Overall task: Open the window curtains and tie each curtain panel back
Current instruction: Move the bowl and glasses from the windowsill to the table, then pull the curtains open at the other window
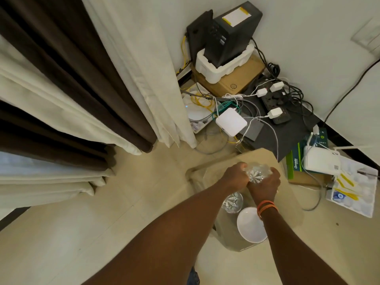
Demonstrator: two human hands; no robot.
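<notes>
- Soft, even indoor light is filling the room; only faint shadows are showing.
- Daylight is glowing pale blue at the left edge, beside the curtains (61, 95).
- Wide-angle lens is bending the walls and curtain folds toward the edges.
- Forearms at the bottom are looking slightly soft; glass tumbler (257, 174) is catching small glints.
</notes>
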